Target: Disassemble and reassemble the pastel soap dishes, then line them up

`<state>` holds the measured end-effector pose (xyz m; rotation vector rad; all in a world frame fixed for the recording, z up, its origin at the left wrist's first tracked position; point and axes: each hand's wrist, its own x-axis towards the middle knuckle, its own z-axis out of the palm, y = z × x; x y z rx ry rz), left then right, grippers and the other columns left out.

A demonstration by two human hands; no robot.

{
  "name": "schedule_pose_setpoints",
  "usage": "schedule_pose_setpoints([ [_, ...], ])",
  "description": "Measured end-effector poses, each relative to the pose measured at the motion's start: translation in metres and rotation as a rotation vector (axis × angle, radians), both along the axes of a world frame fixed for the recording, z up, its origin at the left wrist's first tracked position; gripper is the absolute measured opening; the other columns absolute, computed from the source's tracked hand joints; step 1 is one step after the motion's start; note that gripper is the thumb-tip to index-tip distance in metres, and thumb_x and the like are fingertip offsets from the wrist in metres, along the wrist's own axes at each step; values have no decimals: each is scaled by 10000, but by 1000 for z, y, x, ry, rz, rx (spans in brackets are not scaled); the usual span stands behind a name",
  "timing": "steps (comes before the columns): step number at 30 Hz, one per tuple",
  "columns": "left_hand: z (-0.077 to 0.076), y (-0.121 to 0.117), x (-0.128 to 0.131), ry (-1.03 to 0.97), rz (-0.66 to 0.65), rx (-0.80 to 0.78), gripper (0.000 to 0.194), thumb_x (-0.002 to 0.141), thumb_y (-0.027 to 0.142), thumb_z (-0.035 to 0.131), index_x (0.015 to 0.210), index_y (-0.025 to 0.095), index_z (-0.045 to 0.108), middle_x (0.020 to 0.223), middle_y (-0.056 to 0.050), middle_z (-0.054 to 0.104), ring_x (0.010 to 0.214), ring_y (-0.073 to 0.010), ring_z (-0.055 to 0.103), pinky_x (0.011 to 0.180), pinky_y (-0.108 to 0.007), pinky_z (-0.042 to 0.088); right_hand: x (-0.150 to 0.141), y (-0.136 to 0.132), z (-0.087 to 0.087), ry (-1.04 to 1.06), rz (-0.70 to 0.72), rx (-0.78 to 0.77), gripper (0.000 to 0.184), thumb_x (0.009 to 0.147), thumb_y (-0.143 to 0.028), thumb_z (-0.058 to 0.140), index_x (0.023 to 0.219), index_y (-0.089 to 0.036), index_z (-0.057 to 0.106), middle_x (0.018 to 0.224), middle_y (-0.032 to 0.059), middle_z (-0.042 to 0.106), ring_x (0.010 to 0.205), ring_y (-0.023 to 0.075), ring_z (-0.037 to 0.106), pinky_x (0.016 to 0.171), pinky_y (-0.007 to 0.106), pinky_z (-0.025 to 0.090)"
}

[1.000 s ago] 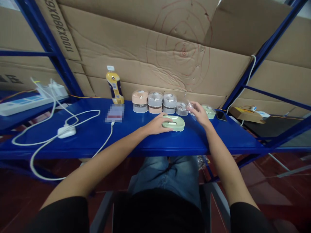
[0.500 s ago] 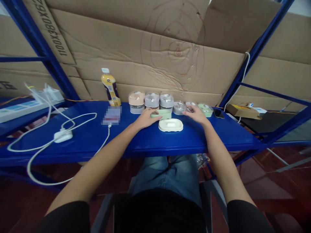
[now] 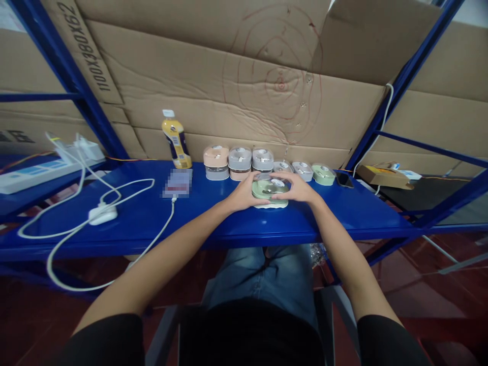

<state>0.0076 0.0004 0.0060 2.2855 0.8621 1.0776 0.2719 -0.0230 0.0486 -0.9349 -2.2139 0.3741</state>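
Note:
In the middle of the blue shelf, a green oval box with a clear lid is held between my two hands. My left hand grips its left end, the thumb low along the front. The right end is in my right hand, whose fingers reach over the top of the lid. Directly under the box lies a cream-white moulded tray, mostly covered by it; I cannot tell whether the two touch.
Stacked clear-lidded boxes in peach and grey line the cardboard wall. A green box and a dark phone sit rightward. Leftward are a yellow bottle, white cables and a charger.
My right hand has moved left and toward me from the back row. Both hands now hold the green box, clear lid over it, above the cream-white tray.

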Motion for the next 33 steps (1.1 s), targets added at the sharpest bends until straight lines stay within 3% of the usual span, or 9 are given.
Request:
schedule_pose_setpoints([
  [6,-4,0,6,5,-25,-41,1227,623,560,1017,1604,174,390,1526,-238,629,1458,-457,603,1211,-627,485,-12,8,-9,-112,22,49,814,722,-605,962,1431,-260,762,1368,117,777,1248,353,734,1138,550,560],
  [11,-5,3,6,45,-48,-80,1202,593,580,1025,1566,170,451,1447,-221,682,1388,-480,649,1162,-660,516,-9,12,-18,-171,20,9,848,762,-655,930,1485,-262,725,1372,123,748,1268,361,721,1146,548,555],
  [15,-6,7,2,29,-99,-65,1055,626,547,1018,1487,180,531,1442,-205,685,1365,-457,664,1163,-653,520,1,6,-23,-216,25,-30,1049,719,-681,955,1626,-303,587,1474,126,692,1349,396,675,1189,592,522],
  [17,-8,9,-2,23,-111,-74,1081,605,534,1032,1492,180,525,1453,-210,677,1363,-450,663,1173,-655,513,7,0,-26,-227,14,-37,1125,693,-660,978,1661,-291,537,1526,143,665,1390,415,651,1212,615,498],
  [20,-10,12,-6,4,-113,-130,1167,583,513,1044,1538,165,470,1442,-223,671,1335,-430,677,1178,-653,511,16,-7,-29,-202,-34,-24,1092,696,-636,970,1634,-252,564,1534,158,673,1397,427,653,1223,617,481],
  [23,-12,14,-8,-72,-78,-183,1093,667,497,1006,1541,149,449,1377,-217,684,1278,-376,705,1163,-604,541,33,-7,-24,-105,-86,17,983,714,-638,934,1560,-243,629,1560,150,673,1426,419,640,1243,590,463],
  [26,-11,16,-8,-129,2,-152,896,786,482,942,1492,161,493,1303,-186,697,1207,-326,721,1101,-556,585,63,4,-12,52,-326,137,915,744,-639,887,1522,-230,632,1560,155,671,1430,407,629,1241,569,461],
  [30,-9,17,-5,-100,46,-106,768,839,435,906,1455,179,524,1234,-147,711,1092,-285,733,992,-511,620,108,32,5,196,-934,287,908,791,-578,817,1557,-170,551,1494,208,657,1368,401,633,1183,563,486],
  [33,-9,15,-2,-63,50,-100,769,843,434,895,1463,175,520,1221,-140,712,1034,-267,733,939,-484,626,128,51,6,180,-1280,224,936,801,-563,814,1606,-201,502,1467,215,616,1339,409,625,1143,554,488],
])
